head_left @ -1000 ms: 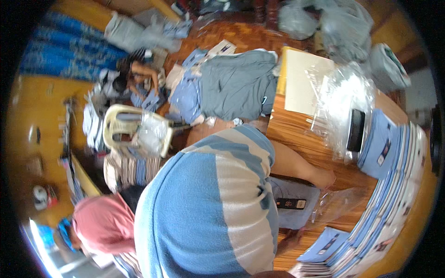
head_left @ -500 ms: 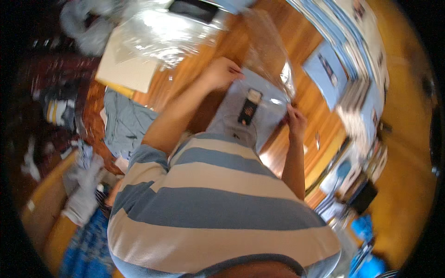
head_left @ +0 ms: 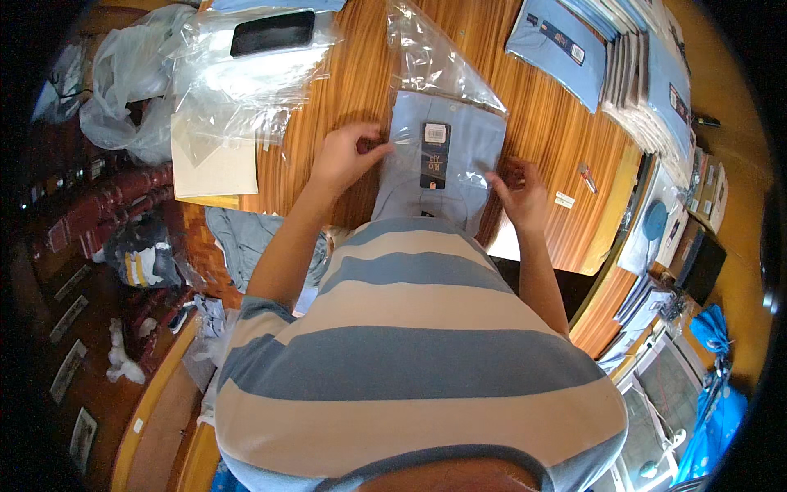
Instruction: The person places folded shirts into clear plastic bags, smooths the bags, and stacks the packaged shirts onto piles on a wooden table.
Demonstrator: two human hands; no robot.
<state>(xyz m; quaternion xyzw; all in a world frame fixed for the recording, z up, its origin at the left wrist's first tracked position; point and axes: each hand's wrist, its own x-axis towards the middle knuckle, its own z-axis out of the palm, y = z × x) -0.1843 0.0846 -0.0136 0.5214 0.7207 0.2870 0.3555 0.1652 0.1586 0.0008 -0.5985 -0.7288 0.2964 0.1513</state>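
Your left hand (head_left: 346, 157) has moved from the far corner of the folded blue shirt (head_left: 471, 152), twelve o'clock from you, to its nine o'clock edge; your right hand (head_left: 526, 197) curls at three. Whether either pinches the clear plastic (head_left: 443, 66), I cannot tell.

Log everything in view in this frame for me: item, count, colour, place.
Folded garment: one, light blue, between the hands
Label: one, black, on that garment
Clear bag: one, transparent, extending beyond the garment
Table: one, brown wood, centre
Phone: one, black, on the plastic sleeves
Plastic sleeves: many, transparent, table's upper left
Card sheets: uncountable, cream, table's left edge
Stacked garments: many, blue and white, upper right
Paper strip: one, white, table's right
Grey cloth: uncountable, grey, left beside table
Far edges: clutter, too unclear to count
Striped shirt: one, blue-grey and cream, worn
Hands: two, left and right, either side of the garment
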